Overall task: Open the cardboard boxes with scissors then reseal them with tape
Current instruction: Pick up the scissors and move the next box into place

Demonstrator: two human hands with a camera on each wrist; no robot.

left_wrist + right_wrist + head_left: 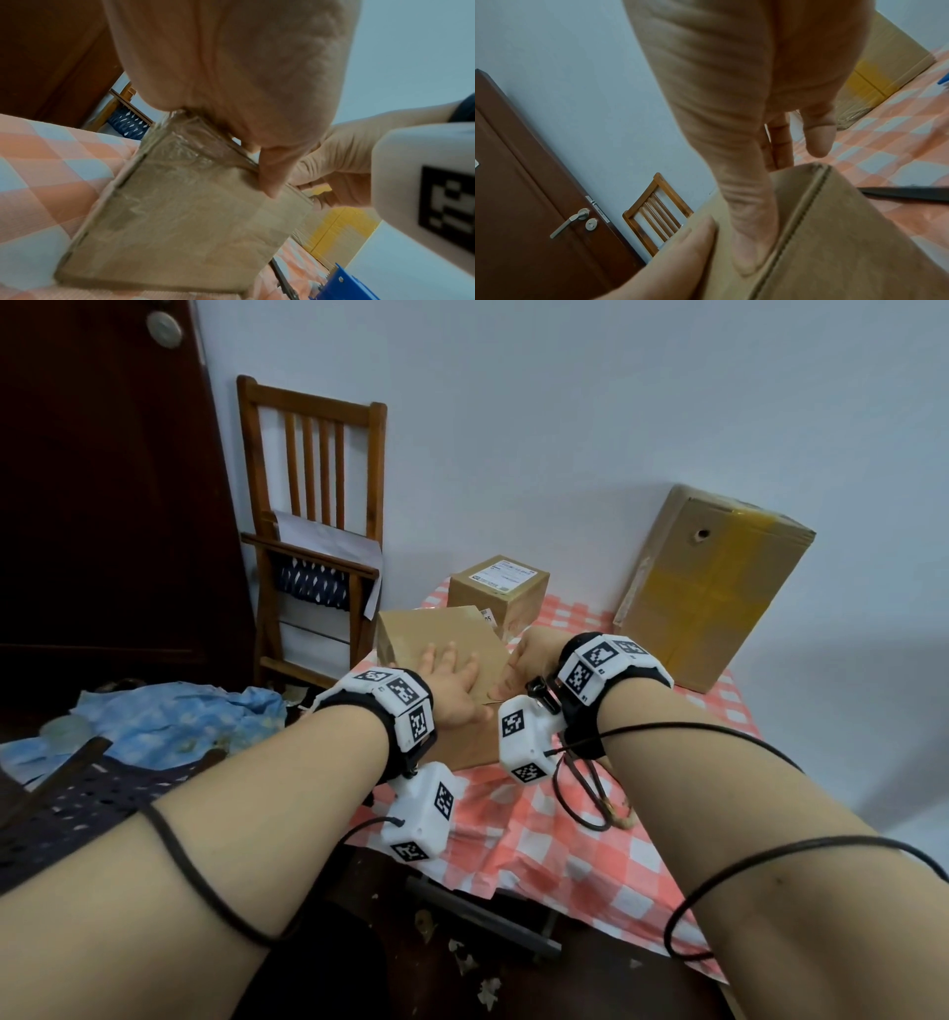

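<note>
Cardboard dominates: the biggest box (711, 588), patched with yellow tape, stands at the table's (539, 839) far right against the wall. The table wears a red-and-white checked cloth. Near its left edge sits the middle-sized box (436, 639), tilted, and just behind it a smaller labelled box (498, 590). The left hand (452, 683) lies flat on the tilted box's top, fingers spread and straight, gripping nothing. The right hand (529, 665) holds that box's right side, fingers extended behind it, thumb on the top near the edge. Dark scissors (906, 193) lie on the cloth beside it, near a blue tape dispenser (347, 284).
</note>
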